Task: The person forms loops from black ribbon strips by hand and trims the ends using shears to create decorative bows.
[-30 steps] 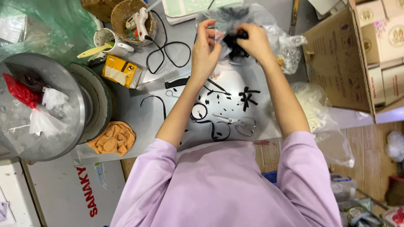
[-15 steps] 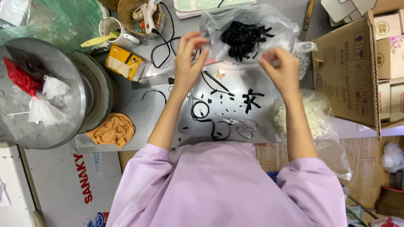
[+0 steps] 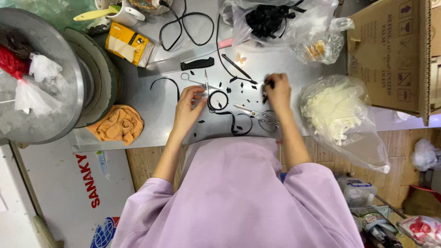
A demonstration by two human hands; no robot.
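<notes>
While the grey table (image 3: 151, 110) lies strewn with black scraps, a clear bag of black pieces (image 3: 275, 20) sits at its far edge. Her hands are apart: the left hand (image 3: 187, 108) rests open beside a black ribbon coil (image 3: 218, 99), the right hand (image 3: 277, 92) pinches a small black piece (image 3: 268, 84).

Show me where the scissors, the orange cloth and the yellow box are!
scissors (image 3: 262, 116): head view, on the pivot by the handles.
orange cloth (image 3: 117, 125): head view, on the middle of its crumpled folds.
yellow box (image 3: 129, 44): head view, on its top face.
</notes>
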